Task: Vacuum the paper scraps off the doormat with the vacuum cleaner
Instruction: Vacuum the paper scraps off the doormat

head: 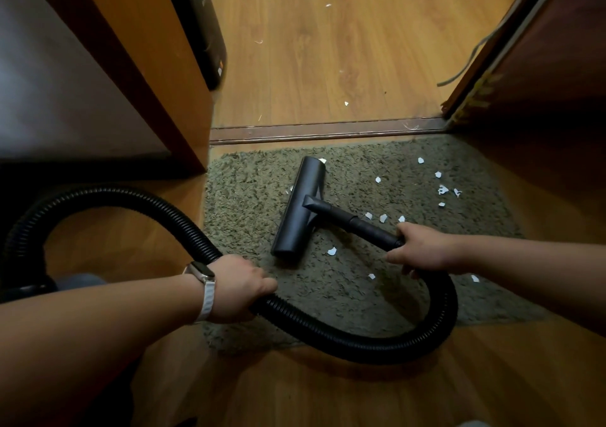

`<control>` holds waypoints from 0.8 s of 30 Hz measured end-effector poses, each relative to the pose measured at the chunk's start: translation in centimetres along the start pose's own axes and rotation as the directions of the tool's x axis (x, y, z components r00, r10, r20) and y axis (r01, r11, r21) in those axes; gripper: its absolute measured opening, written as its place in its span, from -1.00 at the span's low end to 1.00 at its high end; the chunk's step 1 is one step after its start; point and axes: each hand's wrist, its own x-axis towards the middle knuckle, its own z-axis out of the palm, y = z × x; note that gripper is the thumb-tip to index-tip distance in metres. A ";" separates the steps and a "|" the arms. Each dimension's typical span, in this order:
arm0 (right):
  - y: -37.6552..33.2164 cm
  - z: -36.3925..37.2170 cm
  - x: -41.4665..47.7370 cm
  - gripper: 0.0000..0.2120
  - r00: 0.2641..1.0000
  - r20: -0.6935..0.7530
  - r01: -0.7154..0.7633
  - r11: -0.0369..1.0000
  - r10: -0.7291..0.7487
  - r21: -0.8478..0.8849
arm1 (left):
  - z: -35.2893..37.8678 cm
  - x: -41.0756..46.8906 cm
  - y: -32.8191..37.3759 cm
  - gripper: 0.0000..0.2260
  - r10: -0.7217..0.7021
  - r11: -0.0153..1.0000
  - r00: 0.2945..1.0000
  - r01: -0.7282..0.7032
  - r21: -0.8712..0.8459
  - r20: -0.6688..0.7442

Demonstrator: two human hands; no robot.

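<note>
A shaggy grey-green doormat [475,230] lies before the door sill. Several white paper scraps [442,190] dot its right half, and one scrap [332,251] lies beside the nozzle. The black floor nozzle [300,207] rests flat on the mat's middle. My right hand [423,249] grips the black tube [360,226] just behind the nozzle. My left hand [239,287], with a white watch on its wrist, grips the black ribbed hose [436,325], which loops across the mat's near edge. Left of my left arm a grey part of the vacuum body [78,280] shows.
A wooden cabinet [157,75] stands at the left, and a dark door [541,66] is open at the right. Beyond the brown sill [328,130] runs a laminate floor with a few more scraps [346,103]. A grey cord [469,62] hangs by the door.
</note>
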 end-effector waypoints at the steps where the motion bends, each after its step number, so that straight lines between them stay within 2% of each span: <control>1: 0.2 0.0 0.0 -0.76 1.000 0.015 -0.007 0.999 0.007 0.036 | 0.1 0.0 -0.1 -0.78 0.000 1.000 1.000 0.000 0.002 -0.002; 4: 0.8 0.4 0.2 -0.80 1.000 0.028 -0.007 1.000 0.007 0.025 | 0.0 -0.1 -0.3 -0.76 0.006 1.000 1.000 -0.006 0.015 -0.012; 6: 0.9 0.5 0.3 -0.86 1.000 -0.014 -0.001 1.000 0.000 -0.019 | -0.2 -0.3 -0.6 -0.72 -0.018 1.000 1.000 0.018 0.021 0.013; 10: 1.2 0.1 0.7 -0.89 0.996 -0.085 0.029 0.995 -0.037 -0.099 | 0.1 -1.2 -2.6 -0.65 -0.169 0.986 0.983 0.169 0.007 0.076; 13: 1.3 -0.1 1.1 -0.89 0.984 -0.165 0.043 0.988 -0.067 -0.146 | 0.9 -2.0 -3.1 -0.67 -0.218 0.975 0.971 0.221 -0.023 0.095; 19: 1.5 -2.4 1.5 -0.84 0.952 -0.272 0.070 0.962 -0.143 -0.263 | -0.2 -1.7 -2.3 -0.64 -0.231 0.968 0.970 0.221 -0.121 -0.075; 24: 1.9 -2.4 1.7 -0.82 0.950 -0.236 0.087 0.902 -0.202 -0.423 | 0.2 -0.9 -2.1 -0.64 -0.176 0.976 0.968 0.148 -0.159 -0.178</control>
